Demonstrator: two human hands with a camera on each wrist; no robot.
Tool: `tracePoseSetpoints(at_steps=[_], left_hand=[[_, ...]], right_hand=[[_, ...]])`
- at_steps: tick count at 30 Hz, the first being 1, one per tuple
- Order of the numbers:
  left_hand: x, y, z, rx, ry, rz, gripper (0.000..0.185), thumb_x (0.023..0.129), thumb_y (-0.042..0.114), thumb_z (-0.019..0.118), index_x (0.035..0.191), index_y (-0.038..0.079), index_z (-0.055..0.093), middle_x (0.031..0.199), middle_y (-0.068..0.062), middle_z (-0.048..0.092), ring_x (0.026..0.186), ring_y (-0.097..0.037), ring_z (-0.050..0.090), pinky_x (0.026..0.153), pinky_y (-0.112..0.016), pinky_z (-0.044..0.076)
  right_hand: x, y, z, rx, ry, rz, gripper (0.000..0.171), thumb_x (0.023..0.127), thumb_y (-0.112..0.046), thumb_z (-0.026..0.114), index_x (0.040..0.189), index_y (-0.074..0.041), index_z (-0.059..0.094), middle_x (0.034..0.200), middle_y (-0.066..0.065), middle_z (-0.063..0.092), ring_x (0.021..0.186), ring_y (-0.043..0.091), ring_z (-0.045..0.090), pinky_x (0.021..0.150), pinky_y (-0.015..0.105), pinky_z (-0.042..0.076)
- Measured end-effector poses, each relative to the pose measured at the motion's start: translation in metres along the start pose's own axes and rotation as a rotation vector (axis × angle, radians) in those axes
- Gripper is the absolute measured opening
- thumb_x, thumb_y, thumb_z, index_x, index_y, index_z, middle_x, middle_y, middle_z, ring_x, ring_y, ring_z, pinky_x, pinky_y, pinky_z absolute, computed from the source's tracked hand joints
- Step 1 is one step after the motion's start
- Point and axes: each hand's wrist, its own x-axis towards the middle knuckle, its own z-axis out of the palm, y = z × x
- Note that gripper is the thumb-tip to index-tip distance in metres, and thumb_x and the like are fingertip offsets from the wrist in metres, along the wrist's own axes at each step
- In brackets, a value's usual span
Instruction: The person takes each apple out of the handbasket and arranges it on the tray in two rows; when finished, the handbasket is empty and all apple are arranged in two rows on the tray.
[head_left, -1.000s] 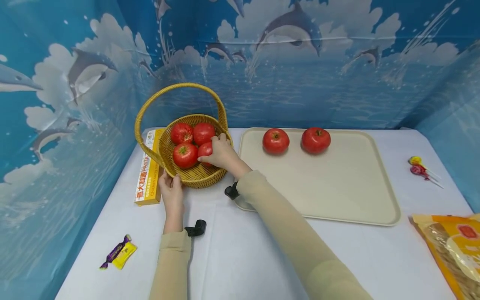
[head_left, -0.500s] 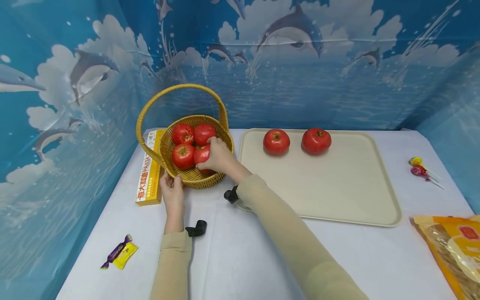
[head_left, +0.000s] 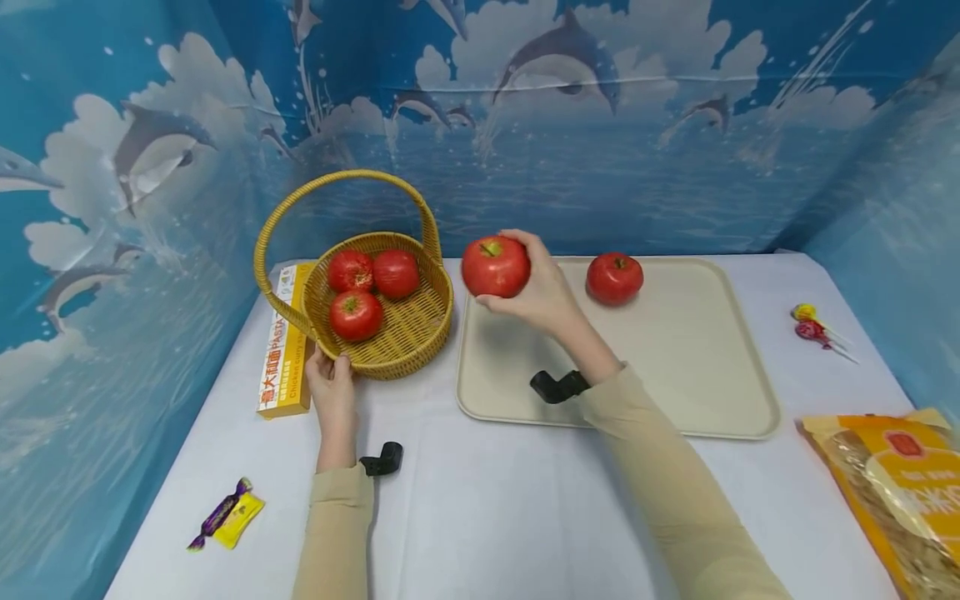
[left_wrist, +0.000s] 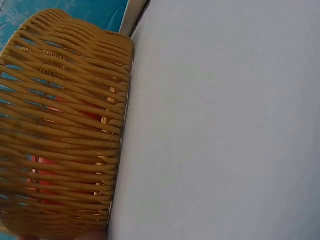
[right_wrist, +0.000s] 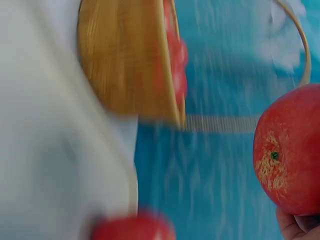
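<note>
My right hand (head_left: 543, 292) grips a red apple (head_left: 495, 267) from its right side, held up over the tray's left end. In the right wrist view the apple (right_wrist: 292, 150) shows its brownish bottom end, with a bit of finger below it. My left hand (head_left: 332, 387) holds the near-left rim of a yellow woven basket (head_left: 405, 364) with a tall handle. Three red apples (head_left: 356, 316) lie inside the basket. Another apple (head_left: 615, 278) sits on the beige tray (head_left: 637, 375). The left wrist view is mostly basket weave (left_wrist: 60, 125).
A pasta box (head_left: 288, 367) lies against the basket's left side. Two wrapped candies (head_left: 225, 512) are at the front left. Two lollipops (head_left: 813, 329) lie to the tray's right, with an orange food bag (head_left: 892, 483) at the front right. A dolphin-print curtain (head_left: 525, 167) surrounds the table.
My right hand has lifted the fourth apple out of the basket and carried it right, over the tray. It now covers the tray's left apple. The left hand stays on the basket.
</note>
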Motion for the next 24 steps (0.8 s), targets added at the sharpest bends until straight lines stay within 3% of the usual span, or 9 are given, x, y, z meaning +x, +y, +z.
tracePoseSetpoints(at_steps=[7, 12, 17, 24], left_hand=[[0.002, 0.0, -0.003, 0.007, 0.005, -0.021, 0.059, 0.101, 0.022, 0.044, 0.154, 0.011, 0.019, 0.156, -0.011, 0.029, 0.138, -0.018, 0.037, 0.115, -0.032, 0.037], [0.002, 0.001, -0.004, 0.005, 0.006, -0.016, 0.059, 0.101, 0.02, 0.044, 0.153, 0.01, 0.02, 0.155, -0.012, 0.03, 0.137, -0.018, 0.038, 0.115, -0.032, 0.038], [0.0, 0.003, -0.003, 0.008, -0.005, -0.028, 0.059, 0.102, 0.021, 0.044, 0.154, 0.011, 0.019, 0.156, -0.011, 0.029, 0.138, -0.017, 0.037, 0.116, -0.032, 0.037], [-0.001, 0.002, -0.001, 0.012, -0.014, -0.029, 0.059, 0.102, 0.023, 0.044, 0.154, 0.012, 0.019, 0.156, -0.011, 0.029, 0.137, -0.017, 0.038, 0.115, -0.032, 0.038]], right_hand=[[-0.016, 0.066, -0.092, -0.071, 0.219, 0.17, 0.095, 0.077, -0.027, 0.082, 0.151, -0.013, 0.025, 0.154, 0.012, 0.033, 0.139, 0.036, 0.035, 0.103, 0.062, 0.044], [-0.024, 0.114, -0.139, -0.138, 0.288, 0.299, 0.102, 0.081, -0.034, 0.078, 0.156, -0.011, 0.013, 0.159, 0.016, 0.023, 0.143, 0.04, 0.028, 0.106, 0.064, 0.04], [-0.029, 0.143, -0.161, -0.164, 0.301, 0.396, 0.103, 0.084, -0.038, 0.075, 0.156, -0.007, 0.009, 0.16, 0.02, 0.018, 0.146, 0.042, 0.022, 0.107, 0.065, 0.038], [-0.028, 0.167, -0.167, -0.178, 0.269, 0.51, 0.103, 0.084, -0.034, 0.075, 0.154, -0.001, 0.007, 0.159, 0.026, 0.016, 0.145, 0.045, 0.02, 0.108, 0.065, 0.037]])
